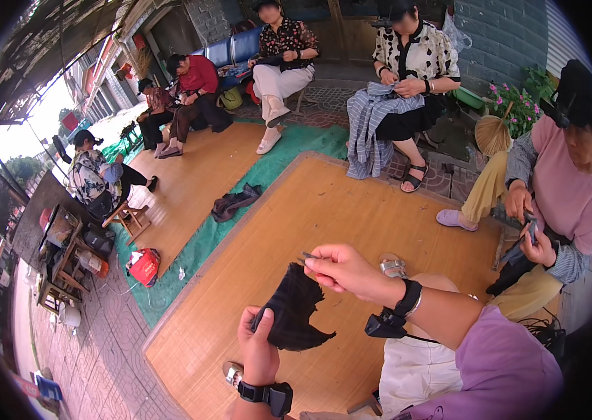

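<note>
A ragged-edged piece of black cloth (294, 313) hangs from my left hand (259, 346), whose thumb presses on its near side and whose fingers are behind it. Just above and to the right of the cloth is my right hand (345, 269). Its thumb and forefinger are pinched round a small dark thing with a thin tip, too small to name. The pinched tip is near the cloth's upper edge; whether they touch I cannot tell. Both wrists wear black straps with small devices.
Tan mats (240, 252) cover the floor over a green sheet (310, 143). A person in pink (569, 182) sits close on my right; another handles striped cloth (376, 126) ahead. Dark cloth (234, 203) and a red bag (143, 267) lie to the left.
</note>
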Available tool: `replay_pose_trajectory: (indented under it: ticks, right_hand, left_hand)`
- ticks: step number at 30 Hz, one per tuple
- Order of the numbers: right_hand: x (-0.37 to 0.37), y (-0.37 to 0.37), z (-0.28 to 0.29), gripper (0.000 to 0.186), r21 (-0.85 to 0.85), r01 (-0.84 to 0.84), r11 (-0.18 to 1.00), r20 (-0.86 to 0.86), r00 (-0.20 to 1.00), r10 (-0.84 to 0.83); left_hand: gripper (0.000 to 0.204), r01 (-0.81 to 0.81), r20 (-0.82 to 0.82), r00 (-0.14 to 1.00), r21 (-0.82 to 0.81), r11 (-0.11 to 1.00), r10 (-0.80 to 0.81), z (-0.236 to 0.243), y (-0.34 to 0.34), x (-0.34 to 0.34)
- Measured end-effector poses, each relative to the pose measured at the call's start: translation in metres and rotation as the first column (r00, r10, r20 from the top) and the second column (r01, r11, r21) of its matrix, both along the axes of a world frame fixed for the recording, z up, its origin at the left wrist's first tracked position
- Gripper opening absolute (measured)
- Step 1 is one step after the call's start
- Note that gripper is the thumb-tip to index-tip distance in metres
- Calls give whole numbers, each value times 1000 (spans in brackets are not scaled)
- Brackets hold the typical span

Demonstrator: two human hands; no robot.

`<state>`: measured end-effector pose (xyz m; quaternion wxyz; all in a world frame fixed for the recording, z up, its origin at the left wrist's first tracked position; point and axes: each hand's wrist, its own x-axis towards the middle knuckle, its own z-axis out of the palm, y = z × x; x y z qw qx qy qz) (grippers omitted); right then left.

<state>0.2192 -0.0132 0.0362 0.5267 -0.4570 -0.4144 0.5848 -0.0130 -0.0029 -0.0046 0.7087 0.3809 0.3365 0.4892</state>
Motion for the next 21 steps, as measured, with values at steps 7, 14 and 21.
replay_pose_trajectory:
  ticks: [7, 14, 21]
  right_hand:
    - [-9, 1, -10, 24, -74, -176, 982, 71, 981, 181]
    - [-14, -2, -14, 24, -91, -309, 947, 235, 917, 322]
    - [-17, -2, -11, 25, -81, -285, 955, 279, 914, 296]
  left_hand:
    - [11, -10, -16, 1000, 4, 1000, 10, 1, -1, 1]
    - [12, -1, -22, 1000, 0, 1000, 1, 3, -2, 3]
    - [11, -6, -16, 1000, -5, 1000, 6, 4, -3, 3]
